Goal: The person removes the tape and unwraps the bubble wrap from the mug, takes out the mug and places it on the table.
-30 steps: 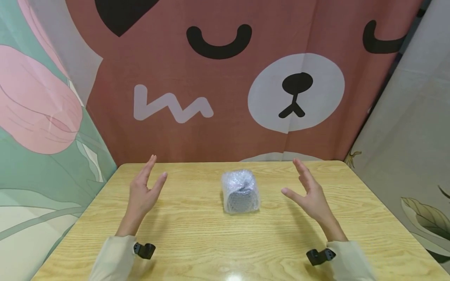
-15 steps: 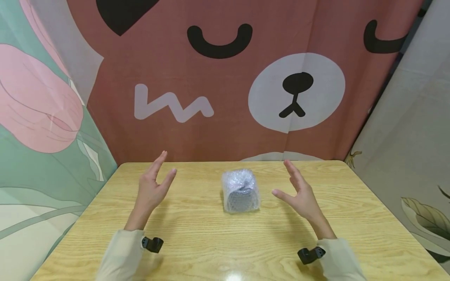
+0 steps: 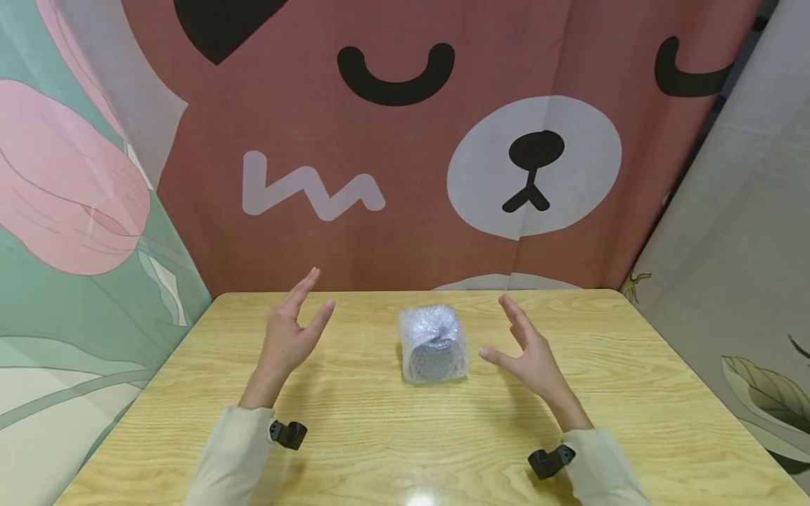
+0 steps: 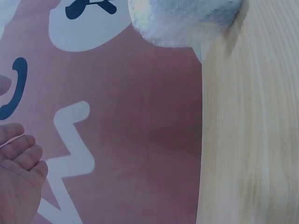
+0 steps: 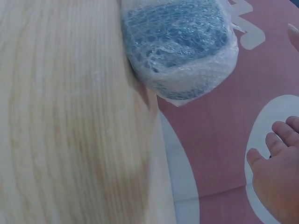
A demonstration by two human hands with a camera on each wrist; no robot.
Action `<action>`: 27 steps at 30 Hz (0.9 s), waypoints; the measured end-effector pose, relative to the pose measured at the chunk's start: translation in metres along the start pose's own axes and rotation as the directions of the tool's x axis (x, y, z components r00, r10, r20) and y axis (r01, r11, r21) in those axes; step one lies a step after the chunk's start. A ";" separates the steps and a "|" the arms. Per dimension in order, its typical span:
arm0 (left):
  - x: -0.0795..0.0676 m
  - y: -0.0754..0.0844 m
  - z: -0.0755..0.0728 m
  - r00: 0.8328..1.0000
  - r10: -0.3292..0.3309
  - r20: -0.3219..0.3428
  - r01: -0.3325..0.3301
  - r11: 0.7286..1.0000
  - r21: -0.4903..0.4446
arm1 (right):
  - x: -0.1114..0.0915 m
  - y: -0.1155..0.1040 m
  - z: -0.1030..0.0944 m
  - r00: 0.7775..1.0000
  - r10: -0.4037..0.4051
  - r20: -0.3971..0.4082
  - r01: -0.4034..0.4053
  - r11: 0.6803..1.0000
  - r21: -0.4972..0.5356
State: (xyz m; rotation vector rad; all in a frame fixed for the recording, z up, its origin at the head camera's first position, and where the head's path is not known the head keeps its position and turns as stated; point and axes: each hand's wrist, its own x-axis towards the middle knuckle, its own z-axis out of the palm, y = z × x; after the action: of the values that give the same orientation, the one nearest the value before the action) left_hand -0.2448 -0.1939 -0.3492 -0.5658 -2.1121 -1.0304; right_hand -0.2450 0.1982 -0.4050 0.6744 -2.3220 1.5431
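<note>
A bubble-wrapped package (image 3: pixel 434 344), roughly block-shaped and with something greyish inside, sits on the wooden table (image 3: pixel 392 436) between my two hands. What the wrap covers is hidden. My left hand (image 3: pixel 291 337) is raised to the left of the package, fingers extended and thumb apart, holding nothing. On the other side my right hand (image 3: pixel 531 355) hovers with its thumb toward the package, a small gap between them. In the right wrist view the package (image 5: pixel 182 46) shows bluish through clear bubbles, and the right fingers (image 5: pixel 280 140) lie apart from it.
Behind the table's back edge hangs a reddish-brown curtain (image 3: pixel 411 246) with a bear face. A green floral curtain (image 3: pixel 82 309) stands at the left and a grey one (image 3: pixel 728 246) at the right. Each sleeve carries a small black wrist camera (image 3: pixel 288 435).
Both hands have moved inward toward the package, the left one rightward and the right one leftward. The package has stayed where it was.
</note>
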 end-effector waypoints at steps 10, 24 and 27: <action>0.005 0.006 0.014 0.997 0.075 0.023 -0.074 0.996 -0.046 | 0.001 0.004 0.011 0.999 0.005 0.035 -0.005 1.000 -0.002; 0.010 0.016 0.035 0.988 0.141 0.062 -0.136 0.987 -0.089 | 0.003 0.003 0.028 0.996 0.018 0.083 -0.019 1.000 0.014; 0.009 0.018 0.039 0.985 0.162 0.066 -0.155 0.983 -0.093 | 0.002 0.001 0.031 0.995 0.020 0.097 -0.021 1.000 0.011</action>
State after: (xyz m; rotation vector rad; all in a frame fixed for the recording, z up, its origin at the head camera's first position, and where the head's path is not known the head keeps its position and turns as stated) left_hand -0.2550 -0.1512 -0.3497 -0.8130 -2.0548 -1.0290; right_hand -0.2463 0.1697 -0.4166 0.7459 -2.3988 1.5672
